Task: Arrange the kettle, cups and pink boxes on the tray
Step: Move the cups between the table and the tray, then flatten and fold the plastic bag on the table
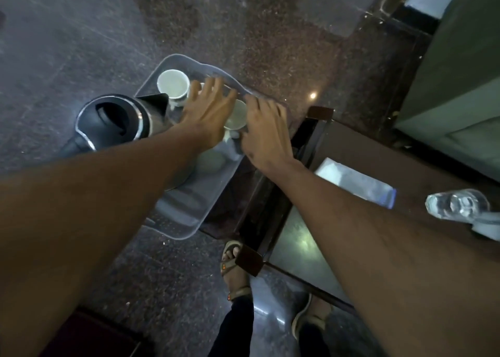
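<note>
A translucent grey tray (186, 221) lies on the dark speckled stone counter. A black and steel kettle (108, 121) stands at the tray's left side, spout toward a white cup (173, 84) at the far corner. A second white cup (236, 114) sits mid-tray between my hands. My left hand (209, 110) reaches over the tray with fingers straight and spread, holding nothing. My right hand (266, 132) curls round the right side of the second cup, thumb low against it. A pale round dish (209, 162) lies nearer me. No pink boxes are in view.
To the right stands a low dark wooden table (359, 151) with a white packet (354, 180) and a clear plastic bottle (457, 208) on it. A green cabinet (454, 86) fills the upper right. Feet in sandals (235, 267) stand on the shiny floor below.
</note>
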Tool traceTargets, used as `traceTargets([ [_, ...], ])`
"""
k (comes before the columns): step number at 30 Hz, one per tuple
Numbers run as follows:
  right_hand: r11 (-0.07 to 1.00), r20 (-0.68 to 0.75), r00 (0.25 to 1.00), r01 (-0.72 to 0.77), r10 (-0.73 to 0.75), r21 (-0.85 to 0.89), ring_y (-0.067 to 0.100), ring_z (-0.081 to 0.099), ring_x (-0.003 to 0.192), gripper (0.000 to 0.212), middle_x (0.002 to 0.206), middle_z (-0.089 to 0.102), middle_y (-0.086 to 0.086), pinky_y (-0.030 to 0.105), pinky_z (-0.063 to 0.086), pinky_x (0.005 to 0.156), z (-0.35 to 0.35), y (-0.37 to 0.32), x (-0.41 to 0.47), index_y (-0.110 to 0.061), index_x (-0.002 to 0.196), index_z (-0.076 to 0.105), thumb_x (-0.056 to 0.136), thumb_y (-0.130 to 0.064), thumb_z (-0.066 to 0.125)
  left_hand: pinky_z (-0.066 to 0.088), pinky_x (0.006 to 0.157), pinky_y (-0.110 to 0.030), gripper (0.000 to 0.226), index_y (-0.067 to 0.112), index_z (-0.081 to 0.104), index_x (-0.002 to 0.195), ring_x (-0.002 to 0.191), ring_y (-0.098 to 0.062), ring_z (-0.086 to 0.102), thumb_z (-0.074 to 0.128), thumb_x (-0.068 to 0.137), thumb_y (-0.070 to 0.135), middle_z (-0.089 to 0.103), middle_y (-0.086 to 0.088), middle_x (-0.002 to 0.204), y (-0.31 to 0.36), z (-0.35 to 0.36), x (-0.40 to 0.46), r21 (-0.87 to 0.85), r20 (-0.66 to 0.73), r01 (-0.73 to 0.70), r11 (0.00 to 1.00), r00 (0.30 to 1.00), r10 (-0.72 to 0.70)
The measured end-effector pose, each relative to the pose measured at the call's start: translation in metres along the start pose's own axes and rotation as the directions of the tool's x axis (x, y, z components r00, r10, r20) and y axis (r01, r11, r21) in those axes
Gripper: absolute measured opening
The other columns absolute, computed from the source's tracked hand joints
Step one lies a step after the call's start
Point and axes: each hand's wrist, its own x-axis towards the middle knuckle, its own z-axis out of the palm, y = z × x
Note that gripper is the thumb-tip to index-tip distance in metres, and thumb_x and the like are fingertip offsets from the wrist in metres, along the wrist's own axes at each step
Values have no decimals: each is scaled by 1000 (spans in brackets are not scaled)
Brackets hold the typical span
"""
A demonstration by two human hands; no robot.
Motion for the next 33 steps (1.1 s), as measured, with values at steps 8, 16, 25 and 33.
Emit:
traceTargets([
  [8, 995, -195, 977, -80, 91, 62, 26, 58, 122, 48, 131, 63, 6, 39, 42, 105, -38, 78, -57, -12, 140, 54, 95, -28, 63, 33, 101, -54, 57, 6, 54, 123, 121, -43, 50, 68, 68, -3, 52, -25, 128, 34, -32, -19, -205, -247, -16, 979, 968, -36],
  [16, 938, -9, 940, -341, 341, -62, 27, 51, 131, 52, 141, 57, 3, 39, 34, 110, -63, 226, -206, -16, 147, 47, 96, -26, 48, 35, 109, -49, 58, 5, 50, 142, 135, -43, 47, 44, 87, 25, 51, -24, 146, 194, -37, -45, -441, -285, -150, 885, 958, 21],
  [25, 826, 106, 819, -560, 564, -67, 33, 54, 123, 48, 133, 61, 7, 45, 41, 103, -62, 345, -383, -15, 138, 53, 91, -25, 49, 30, 101, -45, 65, 13, 52, 139, 127, -36, 51, 59, 75, 3, 57, -11, 134, 387, 3, -97, -421, -22, -237, 875, 968, 252],
  [33, 782, 256, 744, -616, 617, -94, 38, 51, 127, 50, 137, 58, 14, 48, 40, 106, -55, 380, -459, -11, 142, 50, 94, -22, 55, 34, 107, -50, 65, 13, 47, 144, 125, -39, 56, 71, 86, 25, 55, -13, 135, 460, 54, -136, -457, 169, -211, 864, 933, 317],
])
